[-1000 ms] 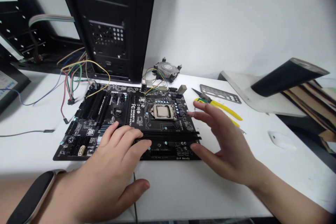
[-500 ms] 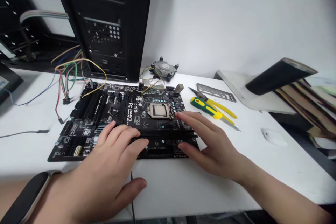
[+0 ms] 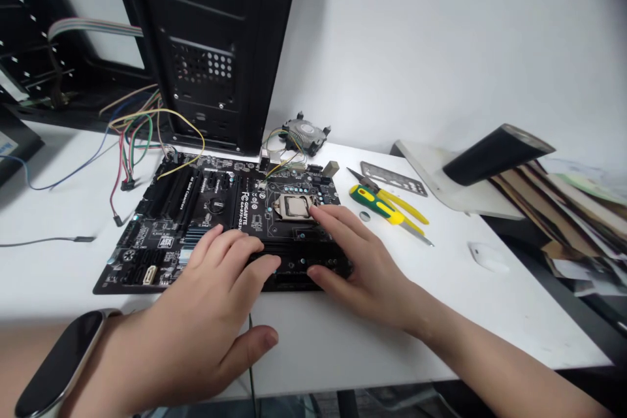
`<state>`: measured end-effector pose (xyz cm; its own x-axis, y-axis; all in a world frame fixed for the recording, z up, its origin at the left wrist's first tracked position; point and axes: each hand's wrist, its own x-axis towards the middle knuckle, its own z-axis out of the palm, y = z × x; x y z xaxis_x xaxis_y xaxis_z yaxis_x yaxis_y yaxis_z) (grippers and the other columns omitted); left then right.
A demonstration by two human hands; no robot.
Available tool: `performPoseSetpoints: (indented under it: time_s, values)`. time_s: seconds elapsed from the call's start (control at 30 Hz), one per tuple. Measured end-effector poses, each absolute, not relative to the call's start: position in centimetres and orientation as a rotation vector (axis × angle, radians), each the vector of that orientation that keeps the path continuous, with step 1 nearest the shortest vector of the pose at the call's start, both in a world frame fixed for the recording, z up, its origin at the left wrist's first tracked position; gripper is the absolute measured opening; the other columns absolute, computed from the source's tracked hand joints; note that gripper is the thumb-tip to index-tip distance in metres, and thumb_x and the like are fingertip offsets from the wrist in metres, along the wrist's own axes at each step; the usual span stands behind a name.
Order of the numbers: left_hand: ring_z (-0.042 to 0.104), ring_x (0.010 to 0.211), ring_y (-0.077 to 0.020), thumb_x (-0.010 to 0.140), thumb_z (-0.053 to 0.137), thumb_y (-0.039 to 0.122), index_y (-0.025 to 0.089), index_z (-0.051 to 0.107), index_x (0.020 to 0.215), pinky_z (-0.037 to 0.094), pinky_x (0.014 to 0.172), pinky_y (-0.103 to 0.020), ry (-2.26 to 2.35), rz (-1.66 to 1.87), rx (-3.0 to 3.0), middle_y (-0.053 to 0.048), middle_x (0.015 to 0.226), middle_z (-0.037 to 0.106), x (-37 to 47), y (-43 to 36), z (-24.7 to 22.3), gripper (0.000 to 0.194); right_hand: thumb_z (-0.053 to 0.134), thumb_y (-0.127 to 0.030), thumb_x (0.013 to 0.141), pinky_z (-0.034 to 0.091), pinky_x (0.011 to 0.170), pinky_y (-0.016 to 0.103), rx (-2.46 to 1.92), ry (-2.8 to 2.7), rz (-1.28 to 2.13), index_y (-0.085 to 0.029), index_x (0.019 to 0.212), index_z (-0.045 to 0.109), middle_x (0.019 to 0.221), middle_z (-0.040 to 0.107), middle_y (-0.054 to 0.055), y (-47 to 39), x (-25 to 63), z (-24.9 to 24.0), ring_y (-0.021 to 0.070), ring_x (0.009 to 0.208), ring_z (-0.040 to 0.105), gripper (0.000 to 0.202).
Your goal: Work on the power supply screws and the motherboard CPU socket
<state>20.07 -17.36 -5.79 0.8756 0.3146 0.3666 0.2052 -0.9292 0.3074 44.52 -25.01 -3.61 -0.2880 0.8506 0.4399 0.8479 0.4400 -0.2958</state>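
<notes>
A black motherboard (image 3: pixel 206 209) lies flat on the white table, with a silver processor (image 3: pixel 296 206) seated in its socket. My left hand (image 3: pixel 210 313) rests over the board's front edge, its fingers apart and nothing in it. At the board's right side is my right hand (image 3: pixel 362 268), fingers spread, the index fingertip at the right edge of the processor socket and the thumb over the black slots near the front. Whether that fingertip touches the socket is hard to tell.
A black computer case (image 3: pixel 210 46) stands behind with loose coloured wires (image 3: pixel 140 137). A round cooler (image 3: pixel 306 134) sits by the wall. Rightward lie yellow pliers (image 3: pixel 392 202), a green-yellow screwdriver (image 3: pixel 375 204), a metal plate (image 3: pixel 394 177) and a white mouse (image 3: pixel 487 256).
My right hand has moved left, its index finger now closer to the processor. The view has shifted slightly, and a small round disc now shows beside the screwdriver. My left hand keeps its pose.
</notes>
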Motion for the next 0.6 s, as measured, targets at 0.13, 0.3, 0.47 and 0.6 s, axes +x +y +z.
performPoseSetpoints:
  time_s: [0.13,0.3,0.47,0.6]
  values:
    - [0.042,0.115,-0.034,0.089,0.05,0.027,0.014,0.042,0.13,0.023,0.106,-0.064,0.388,0.595,2.785,-0.014,0.122,0.048,20.3,-17.4,-5.6,0.043,0.055,-0.027,0.094,0.047,0.107,0.036,-1.456,-2.152,0.039,-0.015,0.145,0.036,0.135,0.048,0.015,-24.9,44.0,-3.7,0.0213,0.127,0.047,0.056]
    - [0.042,0.116,-0.035,0.09,0.05,0.027,0.012,0.041,0.128,0.026,0.104,-0.068,0.407,0.593,2.803,-0.015,0.12,0.048,20.3,-17.5,-5.6,0.042,0.058,-0.028,0.091,0.046,0.104,0.039,-1.436,-2.223,0.094,-0.012,0.14,0.041,0.132,0.048,0.016,-24.6,43.6,-3.4,0.0239,0.123,0.048,0.055]
    - [0.043,0.116,-0.0347,0.092,0.05,0.031,0.014,0.042,0.127,0.027,0.104,-0.069,0.43,0.575,2.804,-0.014,0.12,0.049,20.3,-17.7,-5.5,0.04,0.061,-0.034,0.086,0.046,0.1,0.045,-1.411,-2.292,0.147,-0.007,0.134,0.047,0.13,0.049,0.019,-24.0,43.3,-3.1,0.0283,0.118,0.048,0.057]
    - [0.042,0.116,-0.0352,0.094,0.048,0.034,0.014,0.041,0.129,0.028,0.105,-0.069,0.469,0.581,2.802,-0.014,0.121,0.048,20.4,-17.8,-5.5,0.04,0.061,-0.033,0.083,0.045,0.098,0.048,-1.413,-2.318,0.208,-0.006,0.131,0.051,0.127,0.051,0.019,-23.5,43.2,-3.2,0.0295,0.115,0.049,0.056]
